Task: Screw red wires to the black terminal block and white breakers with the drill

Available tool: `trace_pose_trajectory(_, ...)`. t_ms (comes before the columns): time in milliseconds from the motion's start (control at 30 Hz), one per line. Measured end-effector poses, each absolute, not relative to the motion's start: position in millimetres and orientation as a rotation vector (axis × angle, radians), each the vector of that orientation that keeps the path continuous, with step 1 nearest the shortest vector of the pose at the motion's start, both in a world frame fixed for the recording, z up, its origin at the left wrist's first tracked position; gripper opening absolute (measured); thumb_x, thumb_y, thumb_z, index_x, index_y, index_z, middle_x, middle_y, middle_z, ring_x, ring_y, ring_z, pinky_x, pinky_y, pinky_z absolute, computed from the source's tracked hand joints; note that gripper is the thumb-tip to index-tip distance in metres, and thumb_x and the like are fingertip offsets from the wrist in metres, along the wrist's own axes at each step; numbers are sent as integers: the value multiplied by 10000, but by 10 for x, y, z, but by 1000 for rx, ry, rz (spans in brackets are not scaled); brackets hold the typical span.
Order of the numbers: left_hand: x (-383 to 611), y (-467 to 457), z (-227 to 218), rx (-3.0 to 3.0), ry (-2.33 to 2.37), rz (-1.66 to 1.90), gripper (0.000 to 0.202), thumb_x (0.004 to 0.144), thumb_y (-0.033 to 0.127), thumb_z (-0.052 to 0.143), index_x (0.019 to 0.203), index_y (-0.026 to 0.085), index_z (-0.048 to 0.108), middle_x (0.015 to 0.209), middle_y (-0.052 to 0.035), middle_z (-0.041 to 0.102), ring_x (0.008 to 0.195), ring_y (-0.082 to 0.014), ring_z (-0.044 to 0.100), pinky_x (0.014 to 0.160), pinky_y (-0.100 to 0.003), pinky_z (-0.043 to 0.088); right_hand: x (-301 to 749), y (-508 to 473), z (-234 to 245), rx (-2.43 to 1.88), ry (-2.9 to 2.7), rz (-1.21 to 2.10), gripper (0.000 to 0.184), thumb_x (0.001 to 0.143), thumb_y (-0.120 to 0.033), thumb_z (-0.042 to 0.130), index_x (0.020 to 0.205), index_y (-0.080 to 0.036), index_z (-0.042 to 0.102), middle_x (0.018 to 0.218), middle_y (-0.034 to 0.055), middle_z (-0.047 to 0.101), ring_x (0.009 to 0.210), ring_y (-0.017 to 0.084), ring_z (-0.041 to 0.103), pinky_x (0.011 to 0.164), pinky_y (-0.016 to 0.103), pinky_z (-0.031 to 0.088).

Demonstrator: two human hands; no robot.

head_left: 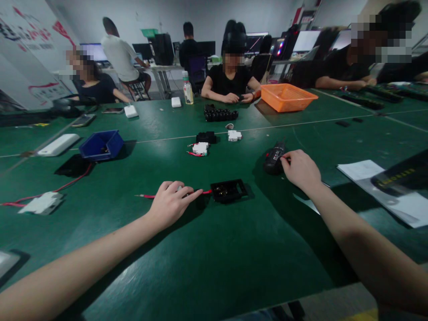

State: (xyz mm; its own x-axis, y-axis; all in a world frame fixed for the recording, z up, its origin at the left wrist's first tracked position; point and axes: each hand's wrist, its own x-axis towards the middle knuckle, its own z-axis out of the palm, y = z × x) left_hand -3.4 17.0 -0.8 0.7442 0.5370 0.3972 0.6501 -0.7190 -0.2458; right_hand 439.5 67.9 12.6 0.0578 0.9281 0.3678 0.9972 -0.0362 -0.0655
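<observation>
My left hand [172, 201] lies on the green table [207, 258], fingers curled over a small white part and a red wire [147, 196] that runs to a black plastic frame [229, 190] just to its right. My right hand [300, 169] is closed, its fingertips pinching the side of a black electric screwdriver [274, 158] that lies on the table. Farther out sit a white part with red wire [200, 148], a black block [206, 137] and another white part [234, 135].
A blue bin [101, 145] and a white box [58, 144] stand at the left, a wired white part [42, 203] nearer. An orange basket [286, 97], a bottle [187, 89] and black pieces [220, 114] lie far across. Papers [384, 187] lie at the right. Other people sit around the table.
</observation>
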Motion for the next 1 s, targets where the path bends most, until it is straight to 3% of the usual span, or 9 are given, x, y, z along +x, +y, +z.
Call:
trace_pose_trajectory(433, -39, 172, -13, -2584, -915, -424, 417, 941, 184, 556, 1333, 319, 608, 1075, -44, 730, 961, -236, 589, 778, -396, 383, 4390, 704, 115, -2049, -1961, -301, 344, 962, -324, 434, 1055, -79, 657, 1051, 220, 647, 981, 334, 613, 861, 467, 498)
trace_pose_trajectory(633, -38, 168, -6, -2582, -913, -441, 415, 945, 181, 551, 1335, 312, 605, 1077, -48, 730, 962, -236, 589, 783, -399, 383, 4530, 704, 223, -2030, -2023, -136, 321, 921, -366, 512, 1062, -121, 665, 1066, 175, 673, 995, 315, 647, 884, 444, 522)
trace_pose_trajectory(833, -46, 156, -36, -2589, -986, -503, 415, 937, 162, 559, 1319, 317, 615, 1034, -53, 727, 961, -231, 579, 783, -392, 375, 4677, 685, 239, -1982, -2282, 184, 592, 816, -524, 656, 1232, -112, 567, 1121, 177, 670, 1002, 327, 675, 897, 455, 538)
trace_pose_trajectory(1000, -102, 185, -100, -2574, -1064, -599, 398, 930, 154, 572, 1285, 323, 633, 977, -47, 720, 964, -217, 564, 796, -385, 357, 4722, 836, 140, -2007, -2229, 239, 723, 780, -474, 688, 1374, -149, 433, 1253, 192, 640, 1097, 353, 665, 952, 495, 519)
